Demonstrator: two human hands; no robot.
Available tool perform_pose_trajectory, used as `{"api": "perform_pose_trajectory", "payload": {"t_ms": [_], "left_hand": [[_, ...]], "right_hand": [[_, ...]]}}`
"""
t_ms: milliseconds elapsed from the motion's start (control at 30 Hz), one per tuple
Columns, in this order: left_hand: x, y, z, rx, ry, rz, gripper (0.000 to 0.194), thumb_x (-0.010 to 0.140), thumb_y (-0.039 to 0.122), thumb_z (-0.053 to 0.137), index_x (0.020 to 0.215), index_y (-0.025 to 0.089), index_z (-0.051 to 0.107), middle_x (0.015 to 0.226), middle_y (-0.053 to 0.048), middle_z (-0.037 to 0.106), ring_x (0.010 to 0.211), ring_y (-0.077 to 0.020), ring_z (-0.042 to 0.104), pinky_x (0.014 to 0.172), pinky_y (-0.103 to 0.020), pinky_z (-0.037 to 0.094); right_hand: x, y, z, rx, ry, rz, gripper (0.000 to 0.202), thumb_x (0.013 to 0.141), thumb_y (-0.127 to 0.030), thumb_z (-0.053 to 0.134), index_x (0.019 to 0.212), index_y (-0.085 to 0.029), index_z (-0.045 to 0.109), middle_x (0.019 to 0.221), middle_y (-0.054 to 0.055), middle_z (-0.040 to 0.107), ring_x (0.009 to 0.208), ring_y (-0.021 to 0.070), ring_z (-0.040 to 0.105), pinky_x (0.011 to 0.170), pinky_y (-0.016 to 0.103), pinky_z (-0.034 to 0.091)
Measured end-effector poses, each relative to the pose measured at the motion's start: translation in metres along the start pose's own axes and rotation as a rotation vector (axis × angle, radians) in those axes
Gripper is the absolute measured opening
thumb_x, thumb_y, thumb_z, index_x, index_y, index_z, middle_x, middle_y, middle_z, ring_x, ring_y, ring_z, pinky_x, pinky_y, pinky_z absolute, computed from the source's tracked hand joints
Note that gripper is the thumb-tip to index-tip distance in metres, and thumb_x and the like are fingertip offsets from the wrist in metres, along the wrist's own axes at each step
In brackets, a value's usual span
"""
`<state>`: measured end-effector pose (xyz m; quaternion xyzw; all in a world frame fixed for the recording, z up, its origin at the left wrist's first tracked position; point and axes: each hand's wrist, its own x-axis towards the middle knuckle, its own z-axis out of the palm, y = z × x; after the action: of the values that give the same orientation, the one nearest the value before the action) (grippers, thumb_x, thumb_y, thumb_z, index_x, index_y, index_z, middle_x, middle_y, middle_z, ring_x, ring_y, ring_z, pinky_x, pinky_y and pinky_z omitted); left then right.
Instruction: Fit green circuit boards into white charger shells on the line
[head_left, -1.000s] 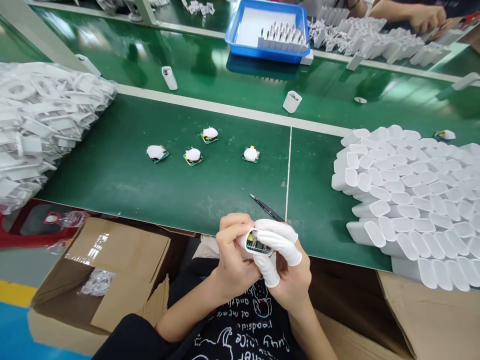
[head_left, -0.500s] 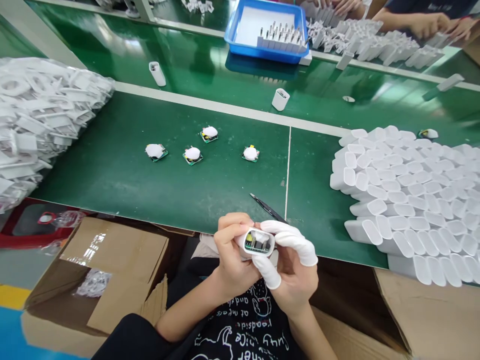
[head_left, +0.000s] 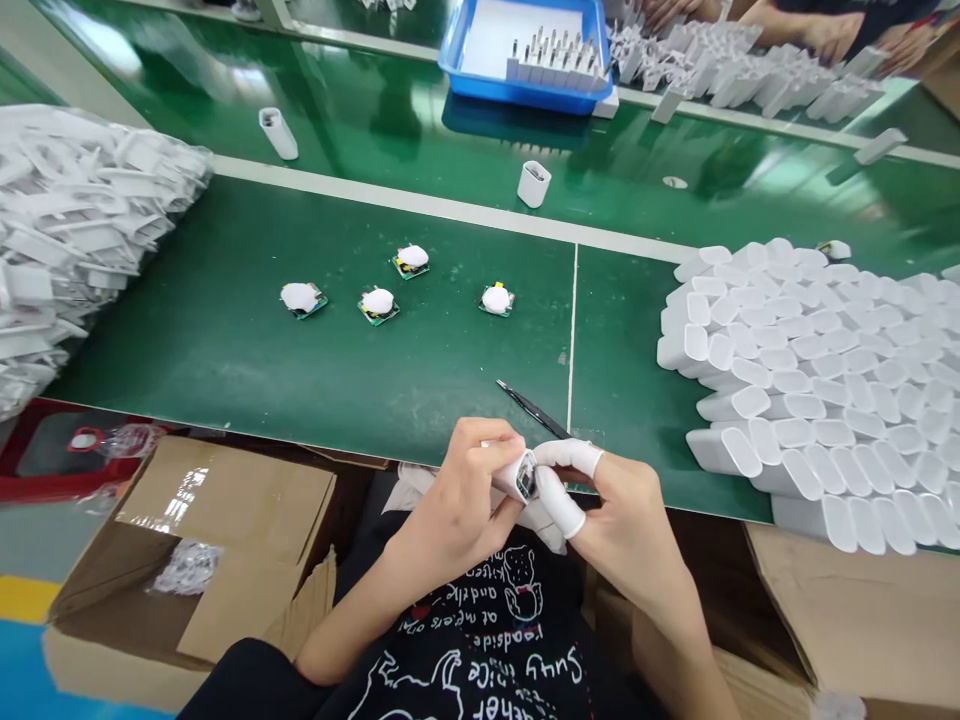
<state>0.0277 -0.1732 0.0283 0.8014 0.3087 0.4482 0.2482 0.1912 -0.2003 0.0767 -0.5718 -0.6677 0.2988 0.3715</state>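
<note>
You hold the small white plastic charger shell (head_left: 517, 474), green circuit board showing in its open end, just off the near edge of the green bench mat (head_left: 225, 340), likely kept close so you can see inside. Your left hand (head_left: 465, 490) is curled snugly around the shell, while your right hand (head_left: 615, 500) pinches its open end narrowly with white-cotted fingertips (head_left: 570, 457). Black tweezers (head_left: 532, 408) lie near that edge, and stacked white empty shells (head_left: 810, 370) fill the mat's right end.
</note>
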Motion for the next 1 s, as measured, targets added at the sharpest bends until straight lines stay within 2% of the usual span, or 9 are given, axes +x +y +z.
{"api": "perform_pose_trajectory", "payload": {"t_ms": [133,300,433,567,700,833,933,1000], "left_hand": [[0.000,0.001,-0.004,-0.018,-0.088,0.008,0.051,0.083,-0.003,0.052,0.128,0.015,0.039,0.110,-0.012,0.052,0.099,-0.0211,0.053,0.080,-0.037,0.057],[0.002,0.001,-0.012,-0.066,-0.209,-0.005,0.048,0.085,0.000,0.056,0.128,0.015,0.038,0.114,-0.013,0.053,0.105,-0.0223,0.055,0.082,-0.036,0.057],[0.002,0.002,-0.015,-0.068,-0.241,-0.011,0.048,0.084,-0.002,0.056,0.126,0.014,0.039,0.114,-0.014,0.053,0.106,-0.0220,0.055,0.084,-0.036,0.057],[0.003,0.000,-0.013,-0.099,-0.218,-0.012,0.049,0.084,-0.002,0.057,0.127,0.014,0.039,0.113,-0.013,0.052,0.105,-0.0214,0.055,0.085,-0.036,0.056],[0.005,0.000,-0.011,-0.191,-0.207,0.013,0.048,0.085,0.003,0.057,0.127,0.015,0.039,0.108,-0.012,0.055,0.099,-0.0206,0.057,0.077,-0.034,0.058],[0.004,0.000,-0.011,-0.153,-0.259,-0.021,0.050,0.084,0.000,0.055,0.128,0.018,0.038,0.110,-0.011,0.055,0.098,-0.0208,0.057,0.075,-0.034,0.057],[0.003,-0.001,-0.013,-0.146,-0.289,-0.044,0.052,0.083,-0.001,0.054,0.128,0.019,0.038,0.111,-0.011,0.054,0.098,-0.0205,0.057,0.076,-0.034,0.057],[0.003,-0.002,-0.013,-0.202,-0.255,-0.041,0.051,0.083,0.001,0.057,0.127,0.018,0.038,0.109,-0.011,0.054,0.097,-0.0201,0.057,0.075,-0.033,0.057]], "right_hand": [[-0.002,0.003,0.004,-0.078,0.009,-0.057,0.015,0.088,-0.011,0.054,0.081,-0.019,0.063,0.066,-0.003,0.068,0.054,0.0107,0.065,0.049,0.020,0.052],[-0.003,0.006,0.003,0.022,-0.034,-0.034,0.016,0.089,-0.012,0.054,0.079,-0.019,0.064,0.058,-0.005,0.062,0.046,0.0082,0.057,0.044,0.019,0.046],[-0.001,0.006,0.002,0.123,-0.052,0.014,0.021,0.088,-0.010,0.054,0.074,-0.021,0.066,0.048,-0.008,0.055,0.040,0.0074,0.050,0.042,0.018,0.042],[0.003,0.006,0.000,0.196,-0.070,0.039,0.019,0.084,-0.008,0.054,0.077,-0.020,0.068,0.057,-0.005,0.061,0.045,0.0078,0.054,0.044,0.018,0.046],[0.004,0.006,-0.005,0.290,-0.115,0.022,0.015,0.085,-0.012,0.055,0.083,-0.018,0.069,0.059,-0.004,0.062,0.050,0.0092,0.059,0.047,0.018,0.050],[0.008,0.005,-0.008,0.192,-0.130,0.055,0.015,0.084,-0.012,0.055,0.081,-0.018,0.069,0.064,-0.003,0.066,0.052,0.0094,0.062,0.048,0.018,0.052],[0.011,0.006,-0.011,0.188,-0.213,0.078,0.014,0.086,-0.012,0.056,0.082,-0.018,0.068,0.068,-0.002,0.069,0.056,0.0100,0.065,0.051,0.018,0.054],[0.012,0.007,-0.013,0.276,-0.275,0.091,0.013,0.088,-0.015,0.056,0.085,-0.019,0.068,0.073,-0.001,0.071,0.062,0.0113,0.068,0.054,0.019,0.056]]}}
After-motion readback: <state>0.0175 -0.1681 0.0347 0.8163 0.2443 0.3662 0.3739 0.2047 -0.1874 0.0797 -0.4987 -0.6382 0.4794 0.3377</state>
